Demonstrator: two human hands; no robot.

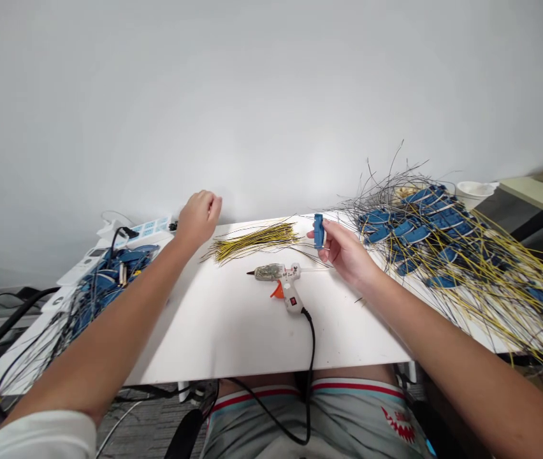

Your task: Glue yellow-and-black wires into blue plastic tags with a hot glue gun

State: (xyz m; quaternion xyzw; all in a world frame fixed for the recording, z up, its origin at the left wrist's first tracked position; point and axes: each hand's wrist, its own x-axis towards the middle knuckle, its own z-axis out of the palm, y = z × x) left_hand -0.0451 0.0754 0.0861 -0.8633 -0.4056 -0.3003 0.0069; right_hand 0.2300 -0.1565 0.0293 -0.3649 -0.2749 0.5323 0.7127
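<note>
My right hand (343, 250) pinches a small blue plastic connector (318, 231) upright between thumb and fingers, above the white tabletop (214, 344). My left hand (199, 218) is curled loosely at the table's far edge, with nothing visible in it, close to a bundle of thin yellow-and-black wires (252, 241). A white hot glue gun (281, 280) with an orange trigger lies on its side between my hands, below the bundle. Its black cord (310, 357) drops over the near edge.
A large heap of blue connectors with yellow and black wires (424, 236) spreads across the right of the table. Another blue, wired heap (113, 274) lies at the left, beside white power strips (80, 264). A white bowl (472, 194) stands behind the right heap, against a white wall.
</note>
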